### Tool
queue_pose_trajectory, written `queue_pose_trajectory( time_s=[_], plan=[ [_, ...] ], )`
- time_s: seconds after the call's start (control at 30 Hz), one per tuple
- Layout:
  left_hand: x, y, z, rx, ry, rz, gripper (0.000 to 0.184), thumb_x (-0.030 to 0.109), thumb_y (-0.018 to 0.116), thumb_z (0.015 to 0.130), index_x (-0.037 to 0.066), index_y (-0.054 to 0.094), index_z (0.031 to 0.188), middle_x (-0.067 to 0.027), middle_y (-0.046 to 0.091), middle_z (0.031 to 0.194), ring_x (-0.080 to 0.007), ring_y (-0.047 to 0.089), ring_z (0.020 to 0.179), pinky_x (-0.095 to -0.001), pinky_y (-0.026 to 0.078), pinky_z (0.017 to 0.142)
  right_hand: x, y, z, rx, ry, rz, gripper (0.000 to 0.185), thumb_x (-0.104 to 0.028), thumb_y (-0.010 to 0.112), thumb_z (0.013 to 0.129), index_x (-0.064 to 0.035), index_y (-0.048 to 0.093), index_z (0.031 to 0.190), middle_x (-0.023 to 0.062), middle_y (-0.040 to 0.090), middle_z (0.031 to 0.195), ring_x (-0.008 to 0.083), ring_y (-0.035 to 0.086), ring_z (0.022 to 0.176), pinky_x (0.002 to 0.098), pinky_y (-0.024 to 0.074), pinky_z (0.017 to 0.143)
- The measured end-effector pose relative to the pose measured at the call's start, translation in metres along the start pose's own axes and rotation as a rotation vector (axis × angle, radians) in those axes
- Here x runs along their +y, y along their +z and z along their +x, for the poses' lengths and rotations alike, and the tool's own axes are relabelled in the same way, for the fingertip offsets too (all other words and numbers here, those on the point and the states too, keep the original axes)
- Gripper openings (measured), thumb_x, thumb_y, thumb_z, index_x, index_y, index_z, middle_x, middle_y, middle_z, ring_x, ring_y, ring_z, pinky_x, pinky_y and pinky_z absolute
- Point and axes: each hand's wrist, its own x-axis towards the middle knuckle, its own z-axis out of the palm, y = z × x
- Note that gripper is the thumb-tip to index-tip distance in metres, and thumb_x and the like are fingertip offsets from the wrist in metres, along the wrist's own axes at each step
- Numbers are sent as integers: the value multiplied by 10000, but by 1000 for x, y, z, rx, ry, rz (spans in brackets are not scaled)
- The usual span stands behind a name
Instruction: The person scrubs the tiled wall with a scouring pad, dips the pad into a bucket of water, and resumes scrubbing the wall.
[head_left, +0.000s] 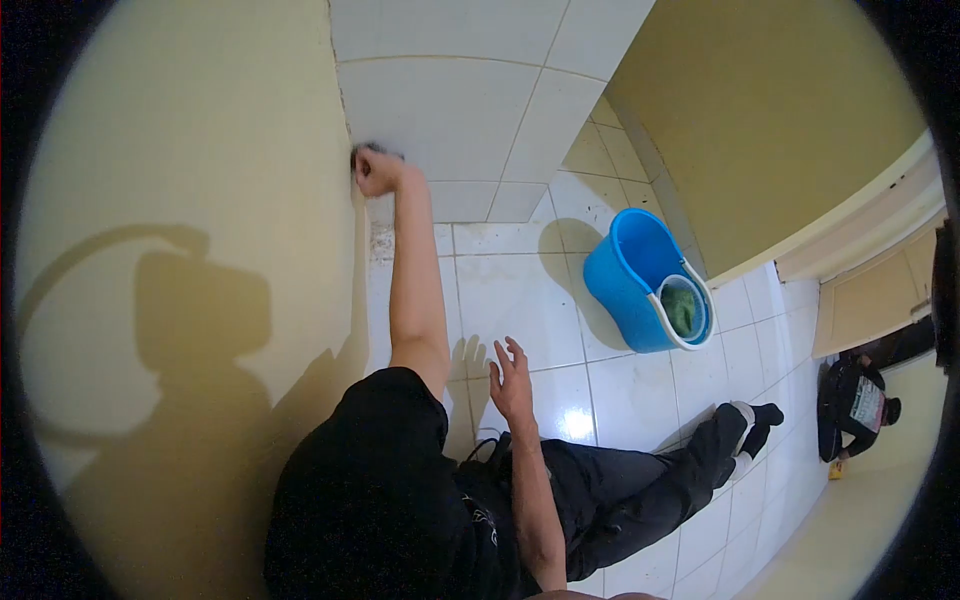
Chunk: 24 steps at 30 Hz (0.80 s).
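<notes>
So the left hand (376,172) is curled shut round some small dark item (395,153), too blurry to name, right where the yellow wall (290,120) meets the white tiles (440,110). Right hand's (512,385) empty, fingers loosely spread.

The floor tiles (640,400) are showing a smooth, glossy ceramic surface, and one bright spot of light is shining on them. The wall tiles (430,110) are looking smooth also, but less shiny. The painted wall (300,130) is appearing matt. The bucket (610,280) is having the look of smooth blue plastic. The trousers (620,490) and the black shirt (350,480) are looking like soft, matt cloth.
</notes>
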Motion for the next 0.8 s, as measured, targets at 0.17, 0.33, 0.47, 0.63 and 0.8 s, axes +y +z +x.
queue_pose_trajectory(
  time_s=[0.17,0.33,0.47,0.63,0.8],
  plan=[
    [-22,22,20,185,162,123,115,101,651,766,52,578,693,-76,553,666,-207,434,579,-385,384,526,-7,-2,2,-10,29,28,431,-64,619,935,-33,559,1361,221,459,1443,403,510,1252,459,469,1028],
    [-37,-29,28,212,-61,-92,111,85,647,769,27,610,682,-82,578,631,-200,465,544,-366,398,526,1,0,-10,39,0,0,427,-72,612,942,-36,558,1364,222,459,1444,403,503,1265,461,469,1028],
    [-22,-17,15,182,-9,150,126,91,654,783,-8,642,707,-89,618,642,-204,523,549,-362,438,544,6,5,-3,16,-6,4,433,-75,613,942,-38,556,1369,219,460,1444,399,497,1275,459,469,1032],
    [-23,22,8,242,346,89,168,114,674,769,-11,620,671,-80,622,644,-202,487,548,-382,437,548,3,7,-1,-27,21,36,426,-72,612,941,-35,563,1363,217,459,1443,398,496,1273,445,466,1036],
    [-62,-23,43,336,15,247,165,120,647,819,-20,666,735,-99,636,653,-210,523,576,-395,456,568,1,-1,-4,0,40,0,429,-65,616,940,-41,563,1365,217,448,1453,403,487,1285,449,459,1043]
  ],
)
